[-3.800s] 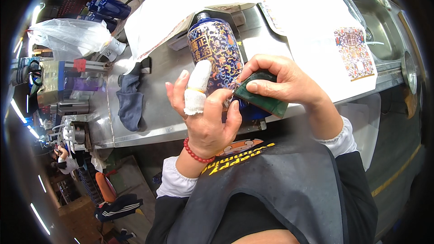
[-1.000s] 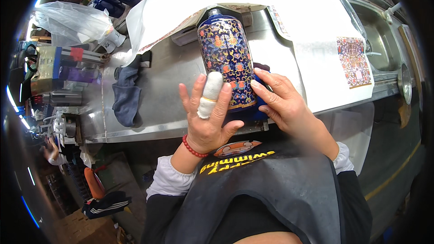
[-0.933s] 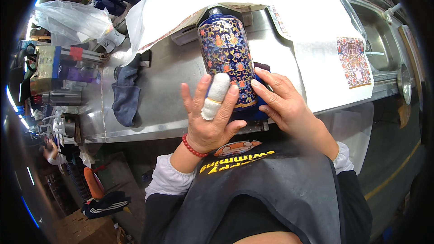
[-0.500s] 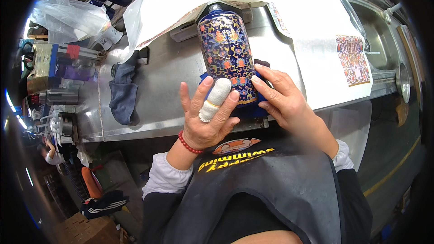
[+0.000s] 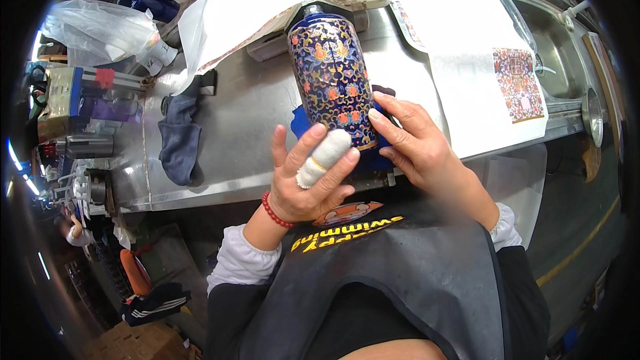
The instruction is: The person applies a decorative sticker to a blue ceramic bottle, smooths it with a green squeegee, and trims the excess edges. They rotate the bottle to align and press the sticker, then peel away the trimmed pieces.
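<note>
Item: dark blue vase (image 5: 331, 79) with a dense floral pattern in gold, orange and pink. It is laid on its side on the steel workbench (image 5: 253, 127), neck toward 12 o'clock and base toward 6 o'clock, at the near edge in front of the person. A blue cloth (image 5: 299, 123) is seen under its lower end.

Left hand (image 5: 310, 177): placed at 7 o'clock of the vase base, fingers spread and only loosely curved, nothing gripped. Its middle finger is wrapped in a white bandage (image 5: 323, 158), whose tip is laid against the base rim. A red bead bracelet (image 5: 272, 210) is worn at the wrist.

Right hand (image 5: 415, 147): set at 5 o'clock of the base, fingers stretched flat, fingertips pressed on the vase's lower side; the base is steadied rather than clasped.

Change noted: the green pad held in the right hand a few seconds ago is no longer seen, and the vase has been laid flatter. Rubbing appears to be over; the piece seems now to be positioned or checked by touch.

Surroundings: white paper sheets (image 5: 460, 40) at 1 o'clock, one carrying a patterned decal (image 5: 519, 85); a sink (image 5: 557, 60) at 2 o'clock; a grey rag (image 5: 179, 143) at 9 o'clock; a clear plastic bag (image 5: 100, 27) at 10 o'clock.
</note>
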`<action>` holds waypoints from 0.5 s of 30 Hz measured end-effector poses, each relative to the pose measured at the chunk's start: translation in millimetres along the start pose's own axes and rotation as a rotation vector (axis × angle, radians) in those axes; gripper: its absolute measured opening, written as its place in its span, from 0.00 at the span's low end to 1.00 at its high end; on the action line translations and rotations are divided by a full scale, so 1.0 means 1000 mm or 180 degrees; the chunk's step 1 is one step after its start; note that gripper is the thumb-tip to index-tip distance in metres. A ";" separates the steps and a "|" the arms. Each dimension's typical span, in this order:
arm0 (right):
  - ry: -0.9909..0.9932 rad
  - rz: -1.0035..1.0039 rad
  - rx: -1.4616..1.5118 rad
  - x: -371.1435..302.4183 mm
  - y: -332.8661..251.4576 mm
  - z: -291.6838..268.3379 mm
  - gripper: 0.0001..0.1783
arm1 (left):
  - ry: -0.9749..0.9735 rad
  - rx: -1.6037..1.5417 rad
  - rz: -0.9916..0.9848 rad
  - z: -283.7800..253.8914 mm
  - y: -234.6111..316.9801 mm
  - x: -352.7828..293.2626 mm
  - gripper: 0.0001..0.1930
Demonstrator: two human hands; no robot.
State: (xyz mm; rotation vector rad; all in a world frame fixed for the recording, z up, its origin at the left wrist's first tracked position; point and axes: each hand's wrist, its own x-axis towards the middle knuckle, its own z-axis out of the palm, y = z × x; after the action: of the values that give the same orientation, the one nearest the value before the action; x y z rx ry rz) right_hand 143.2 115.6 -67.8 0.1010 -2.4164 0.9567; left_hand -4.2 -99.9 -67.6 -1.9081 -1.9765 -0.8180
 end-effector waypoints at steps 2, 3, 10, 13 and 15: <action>-0.0039 0.0032 0.0017 0.000 -0.001 -0.002 0.36 | -0.0044 -0.0065 0.0192 -0.004 0.002 0.001 0.22; -0.0061 0.0043 0.0019 0.001 -0.002 -0.004 0.35 | 0.0016 -0.0262 0.0129 -0.006 0.002 0.002 0.23; 0.0020 0.0300 -0.0112 0.022 0.004 -0.015 0.32 | 0.0129 -0.0579 -0.1128 -0.004 -0.021 0.028 0.48; 0.0027 0.0220 -0.0125 0.033 0.008 -0.013 0.33 | 0.0073 -0.0344 -0.0949 -0.002 -0.019 0.038 0.50; -0.0026 0.0237 -0.0070 0.038 0.009 -0.011 0.33 | -0.0051 -0.0184 -0.0903 -0.005 -0.017 0.045 0.50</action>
State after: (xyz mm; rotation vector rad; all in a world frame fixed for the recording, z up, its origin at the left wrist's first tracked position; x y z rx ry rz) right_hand 114.0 134.2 -47.2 0.0069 -2.4526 0.9638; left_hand -25.7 -65.2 -41.8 -1.6900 -2.2911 -0.9426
